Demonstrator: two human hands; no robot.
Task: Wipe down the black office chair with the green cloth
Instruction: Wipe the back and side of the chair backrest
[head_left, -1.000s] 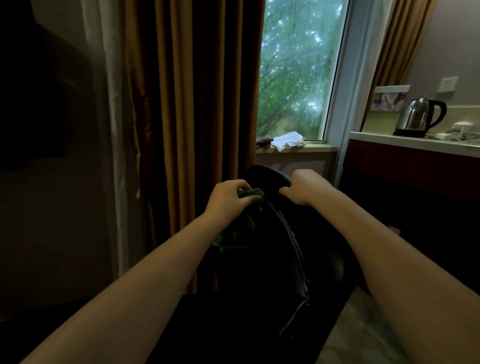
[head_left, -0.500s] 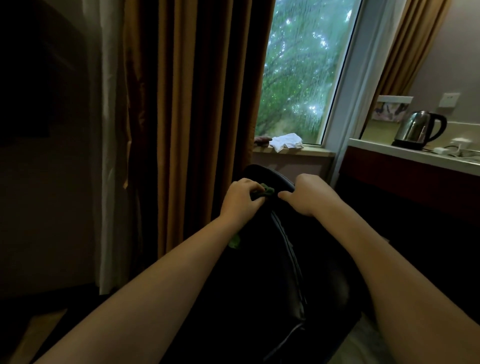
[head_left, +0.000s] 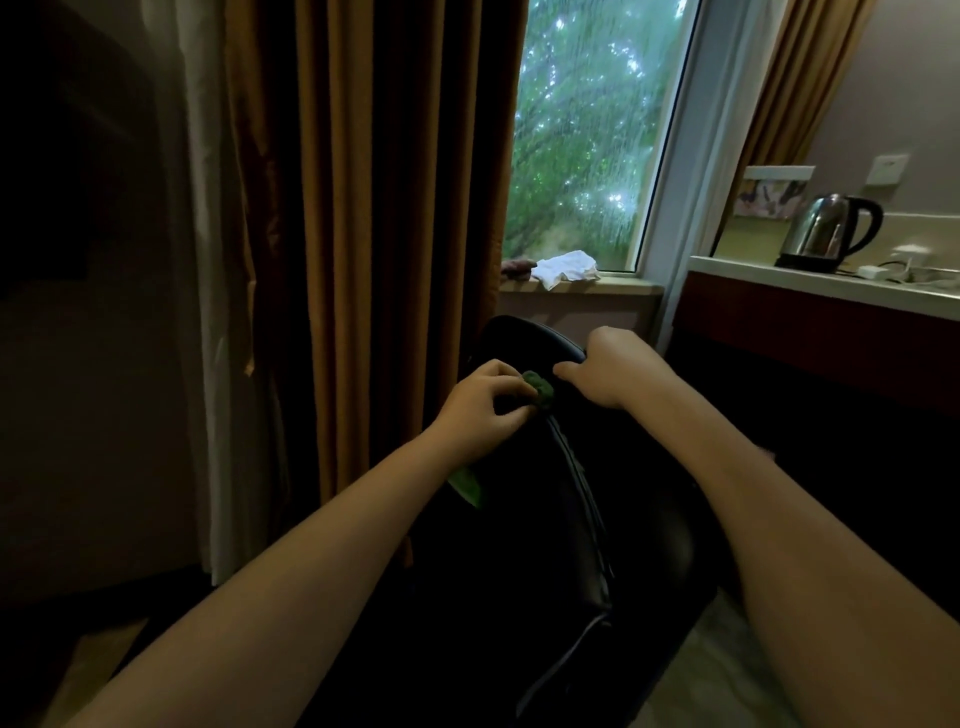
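The black office chair (head_left: 530, 519) fills the lower middle of the view, its glossy backrest running away from me toward the window. My left hand (head_left: 480, 410) is bunched on the green cloth (head_left: 539, 388), pressing it against the top left of the backrest; a corner of the cloth hangs out below my wrist. My right hand (head_left: 605, 366) grips the top edge of the backrest just right of the cloth.
Brown curtains (head_left: 374, 218) hang close on the left of the chair. A window sill (head_left: 623, 286) behind it carries a white rag (head_left: 566, 267). A counter (head_left: 810, 283) on the right holds a steel kettle (head_left: 826, 231) and a charger with a cable.
My left hand has slid the cloth slightly along the top of the backrest toward my right hand. The camera has shifted, so the window and kettle sit lower in the view.
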